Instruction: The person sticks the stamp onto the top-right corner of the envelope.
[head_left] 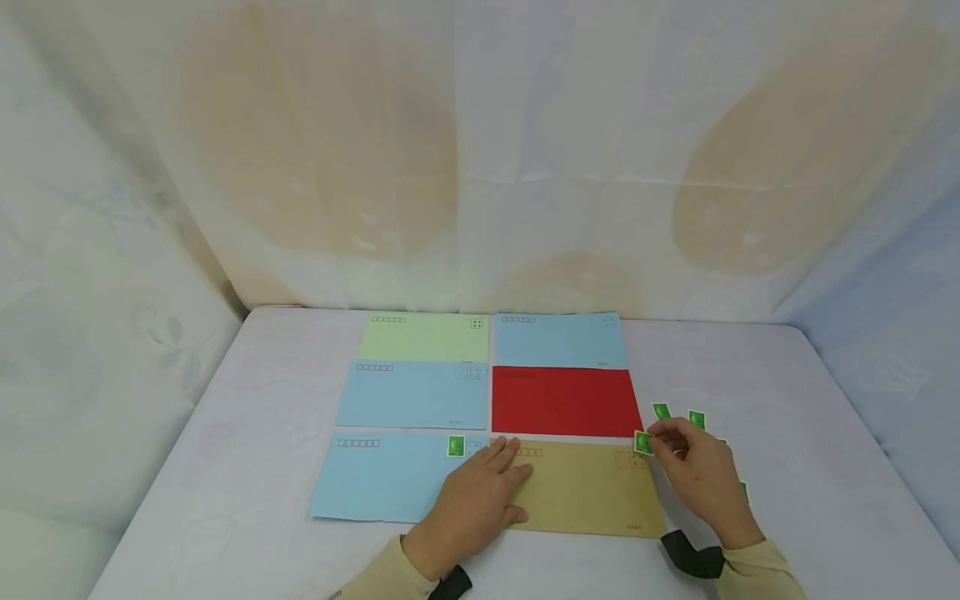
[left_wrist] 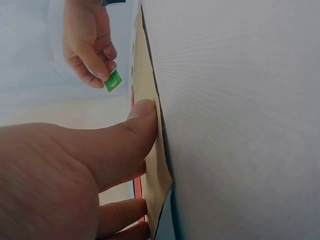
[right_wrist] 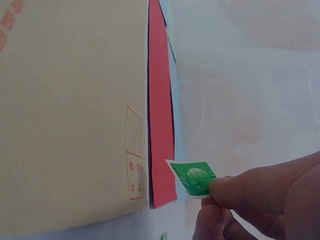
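My right hand (head_left: 701, 475) pinches a green postage stamp (head_left: 642, 442) between thumb and fingertips. In the right wrist view the stamp (right_wrist: 195, 178) shows a white perforated edge and a globe print. It is held above the upper right corner of a tan envelope (head_left: 585, 492), near the printed stamp boxes (right_wrist: 134, 155). My left hand (head_left: 476, 504) rests with extended fingers on the tan envelope's left end. In the left wrist view, the thumb (left_wrist: 142, 112) lies along the envelope's near edge. Left of that, a blue envelope (head_left: 375, 479) bears a green stamp (head_left: 456, 446) near its upper right corner.
Behind lie a red envelope (head_left: 566, 402), two blue envelopes (head_left: 412, 396) (head_left: 558, 342) and a pale green envelope (head_left: 423, 337), arranged in rows. Several loose green stamps (head_left: 697, 418) lie on the white-covered table (head_left: 810, 467) around my right hand, some partly hidden by it. Curtains (head_left: 480, 167) surround the table.
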